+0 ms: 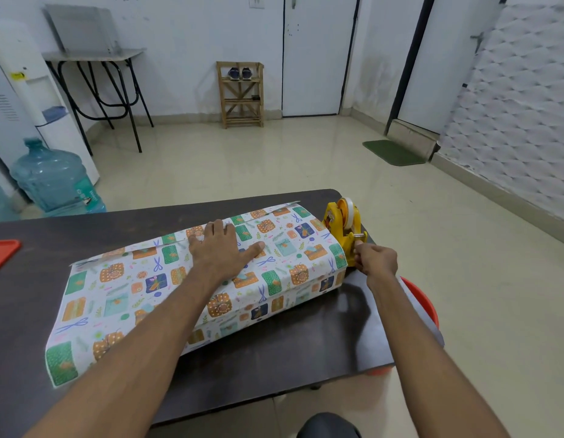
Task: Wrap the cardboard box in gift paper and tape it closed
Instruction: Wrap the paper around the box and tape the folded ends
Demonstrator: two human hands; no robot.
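Cardboard box: fully covered, lies across the centre of the table under gift paper, long axis 8 to 2 o'clock. Red tray at the 9 o'clock edge, well apart. Paper's 8 o'clock end overhangs loose, unfolded.

Left hand, centre: fingers straight and spread, pressing the overlap seam flat.

Tape dispenser at 3 o'clock, just beside the paper's end, near the table edge.

Right hand: fingers curled, pinching at the dispenser's cutter, presumably the tape end; the strip is too thin to see.

Risks: a one-handed pull may drag or tip the unanchored dispenser off the edge. Easing the left palm lets the seam spring open. A long strip may curl and stick to itself.
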